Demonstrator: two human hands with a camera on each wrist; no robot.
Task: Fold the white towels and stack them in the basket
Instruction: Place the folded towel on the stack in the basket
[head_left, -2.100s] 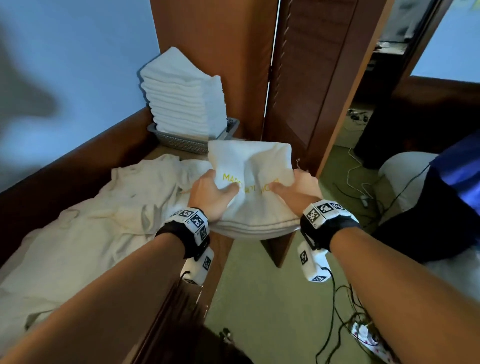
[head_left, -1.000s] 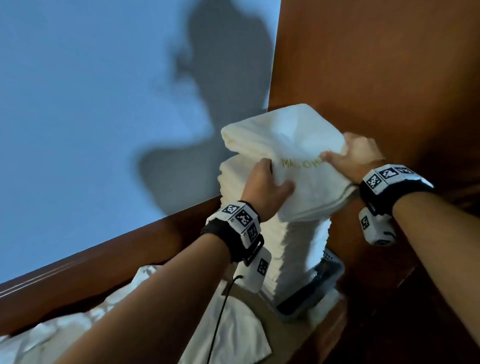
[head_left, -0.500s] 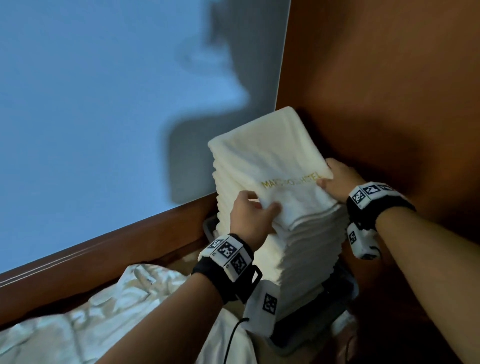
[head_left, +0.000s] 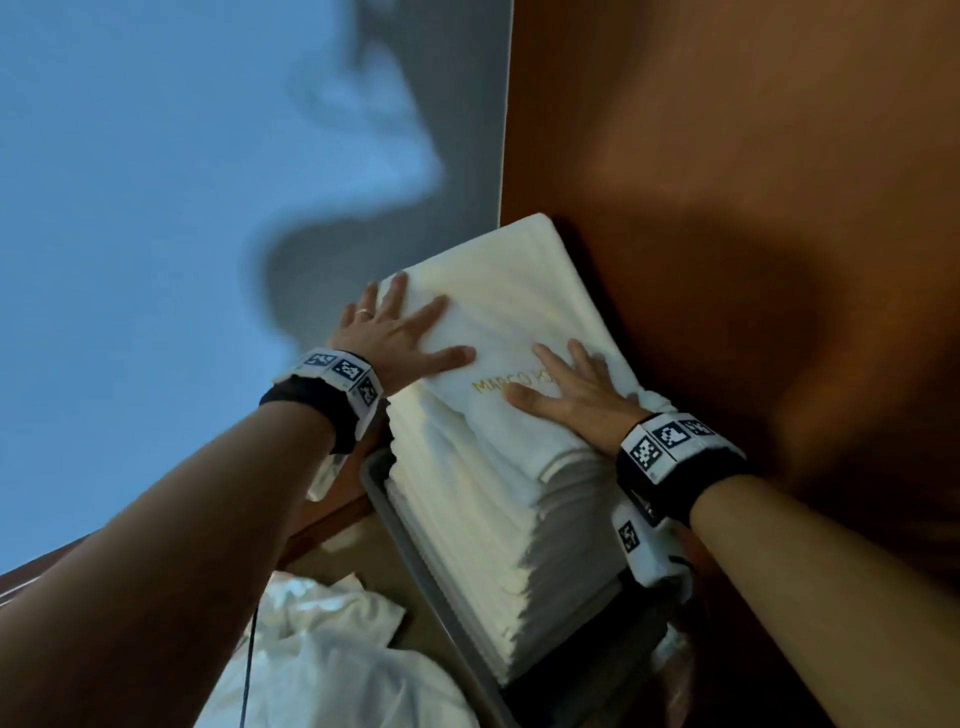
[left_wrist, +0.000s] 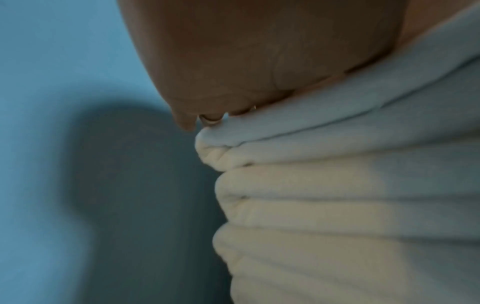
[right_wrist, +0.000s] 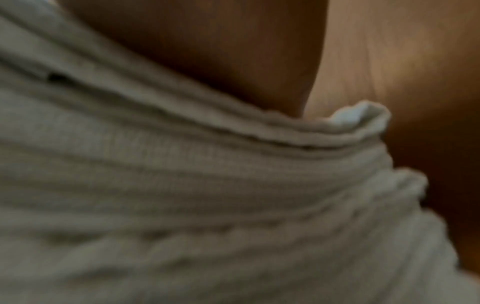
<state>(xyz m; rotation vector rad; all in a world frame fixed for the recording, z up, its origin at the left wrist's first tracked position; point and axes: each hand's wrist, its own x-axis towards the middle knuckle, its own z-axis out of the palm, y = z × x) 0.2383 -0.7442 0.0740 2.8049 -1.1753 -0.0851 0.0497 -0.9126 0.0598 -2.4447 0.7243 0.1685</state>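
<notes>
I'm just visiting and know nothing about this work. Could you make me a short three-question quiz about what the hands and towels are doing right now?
1. True or false: both hands lie flat, fingers spread, on the top towel.
2. Which hand partly covers the gold lettering? A) left hand B) right hand C) neither
3. Fill in: the stack of folded towels stands in a grey ____.

Key
1. True: the left hand and the right hand both press down flat on it.
2. B: the right hand's fingers lie over the end of the lettering.
3. basket, beside the wooden panel, with crumpled white cloth lying in front.
</notes>
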